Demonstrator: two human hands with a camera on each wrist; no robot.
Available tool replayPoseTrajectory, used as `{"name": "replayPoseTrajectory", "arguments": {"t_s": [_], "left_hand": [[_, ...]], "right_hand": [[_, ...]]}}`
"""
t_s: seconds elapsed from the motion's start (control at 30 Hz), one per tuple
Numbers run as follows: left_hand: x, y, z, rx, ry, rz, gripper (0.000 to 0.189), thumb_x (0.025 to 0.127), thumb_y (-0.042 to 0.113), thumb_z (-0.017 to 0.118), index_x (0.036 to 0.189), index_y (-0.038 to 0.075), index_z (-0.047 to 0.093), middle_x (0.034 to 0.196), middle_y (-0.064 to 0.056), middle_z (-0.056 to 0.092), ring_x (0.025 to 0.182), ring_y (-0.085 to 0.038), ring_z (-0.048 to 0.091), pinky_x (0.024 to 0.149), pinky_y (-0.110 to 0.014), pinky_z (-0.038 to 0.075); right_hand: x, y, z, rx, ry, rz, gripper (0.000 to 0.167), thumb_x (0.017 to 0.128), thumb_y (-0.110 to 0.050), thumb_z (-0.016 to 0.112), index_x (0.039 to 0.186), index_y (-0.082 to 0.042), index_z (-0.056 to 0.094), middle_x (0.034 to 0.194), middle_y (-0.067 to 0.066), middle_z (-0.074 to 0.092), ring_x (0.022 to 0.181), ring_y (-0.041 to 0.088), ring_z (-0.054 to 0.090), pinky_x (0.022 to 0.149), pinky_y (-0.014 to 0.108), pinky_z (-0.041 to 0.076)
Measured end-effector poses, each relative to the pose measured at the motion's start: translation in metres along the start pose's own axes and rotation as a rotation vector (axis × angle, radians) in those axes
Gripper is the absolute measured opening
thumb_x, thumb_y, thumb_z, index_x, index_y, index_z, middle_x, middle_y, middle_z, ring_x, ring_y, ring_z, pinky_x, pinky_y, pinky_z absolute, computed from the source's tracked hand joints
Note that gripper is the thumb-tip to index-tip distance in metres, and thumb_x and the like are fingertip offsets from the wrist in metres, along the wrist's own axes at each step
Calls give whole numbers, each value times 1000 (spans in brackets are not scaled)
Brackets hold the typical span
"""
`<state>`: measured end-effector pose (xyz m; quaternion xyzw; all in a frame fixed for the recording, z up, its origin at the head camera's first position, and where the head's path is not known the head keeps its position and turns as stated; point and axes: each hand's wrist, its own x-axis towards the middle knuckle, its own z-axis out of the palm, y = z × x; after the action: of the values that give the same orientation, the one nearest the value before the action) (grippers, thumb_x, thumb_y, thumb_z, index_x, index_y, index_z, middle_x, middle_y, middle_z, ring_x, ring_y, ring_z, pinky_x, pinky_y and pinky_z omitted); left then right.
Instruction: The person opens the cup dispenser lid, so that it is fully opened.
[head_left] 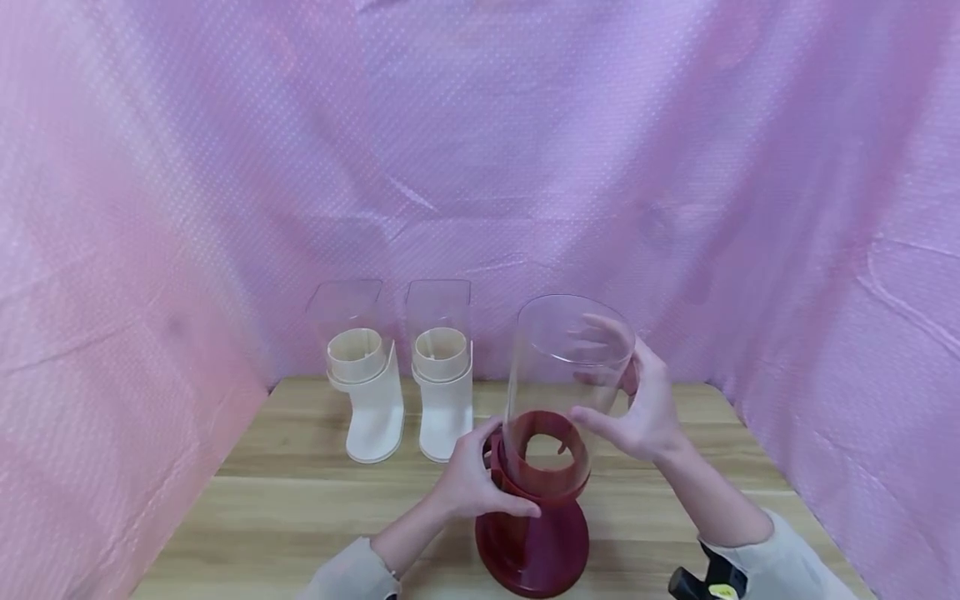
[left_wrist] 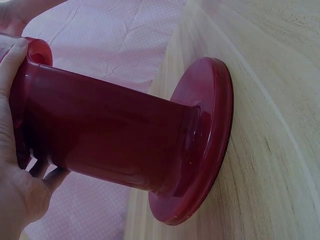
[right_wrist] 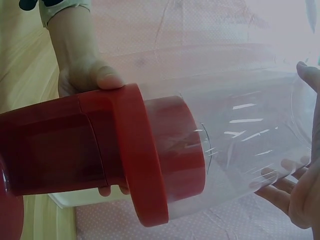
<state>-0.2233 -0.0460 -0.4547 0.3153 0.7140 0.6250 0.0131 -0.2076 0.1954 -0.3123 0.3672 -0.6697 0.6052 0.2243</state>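
Two white dispensers (head_left: pixel 405 392) stand behind one red dispenser (head_left: pixel 534 517), left hand (head_left: pixel 468 483) gripping its collar, right hand (head_left: pixel 645 408) clasping its clear tube (head_left: pixel 558 367).

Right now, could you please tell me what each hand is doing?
Left hand: closed, gripping the red base at its collar.
Right hand: fingers curled around the clear cylinder, holding it in the base.
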Motion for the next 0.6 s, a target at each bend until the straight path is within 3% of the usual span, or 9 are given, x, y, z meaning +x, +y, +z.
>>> {"name": "replayPoseTrajectory", "arguments": {"t_s": [0.17,0.33,0.5,0.6], "left_hand": [[2,-3,2,-10,-2,42,90,59,14,105,137,27,61,121,0,73,107,-17,72,93,-33,64],[1,-5,0,-2,6,44,94,58,13,104,140,21,60,121,-4,71,107,-13,71,92,-33,64],[1,-3,-3,35,4,12,105,58,15,105,150,21,55,131,-1,71,113,-12,68,97,-32,62],[1,-2,-3,37,-12,12,105,59,16,104,151,21,54,134,0,70,116,-12,68,98,-32,61]], "right_hand": [[1,1,-3,46,27,-69,95,68,-2,95,149,11,49,138,18,67,116,22,74,88,35,66],[18,-21,-11,151,109,-138,92,73,-13,95,148,10,49,137,22,68,113,27,76,91,37,65],[42,-45,-28,263,216,-201,84,73,-8,94,145,7,53,133,23,70,110,31,76,87,36,66],[52,-52,-39,276,283,-218,81,71,-5,94,141,8,56,128,24,72,105,32,77,82,35,67]]}}
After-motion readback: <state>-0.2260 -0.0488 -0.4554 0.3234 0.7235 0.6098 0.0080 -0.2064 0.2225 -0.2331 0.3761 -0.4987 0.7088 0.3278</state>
